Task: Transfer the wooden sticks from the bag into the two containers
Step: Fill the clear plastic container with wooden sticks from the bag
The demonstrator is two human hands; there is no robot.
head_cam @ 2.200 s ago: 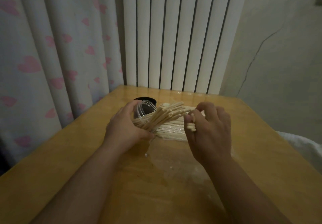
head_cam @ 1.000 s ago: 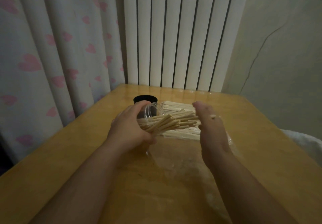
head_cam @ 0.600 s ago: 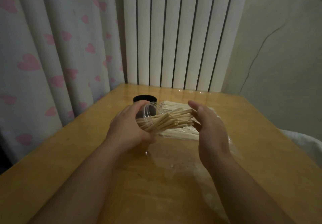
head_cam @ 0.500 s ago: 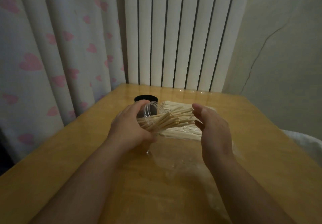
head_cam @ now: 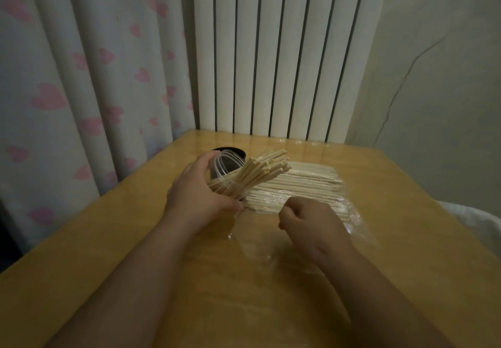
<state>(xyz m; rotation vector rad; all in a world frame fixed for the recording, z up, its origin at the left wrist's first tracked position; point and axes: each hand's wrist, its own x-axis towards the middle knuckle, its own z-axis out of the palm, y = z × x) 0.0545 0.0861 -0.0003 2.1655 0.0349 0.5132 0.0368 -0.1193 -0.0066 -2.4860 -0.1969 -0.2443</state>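
Note:
My left hand (head_cam: 196, 196) grips a clear plastic container (head_cam: 221, 162), tilted with its mouth facing right. A bundle of pale wooden sticks (head_cam: 260, 171) pokes out of that mouth. More sticks (head_cam: 303, 185) lie flat inside a clear plastic bag (head_cam: 254, 242) on the table. My right hand (head_cam: 311, 223) hovers over the bag's near end with its fingers curled into a loose fist; whether it pinches the bag or a stick is hidden. A black container (head_cam: 230, 151) stands just behind the clear one.
The wooden table (head_cam: 108, 252) is pushed against a white radiator (head_cam: 271, 49) at the back. A curtain with pink hearts (head_cam: 67, 76) hangs along the left edge. A white cloth (head_cam: 471, 220) shows past the table's right edge.
My right hand has left the stick ends and dropped down toward me, onto the bag, curling its fingers. The container has tilted more upright, so the sticks now point up and right.

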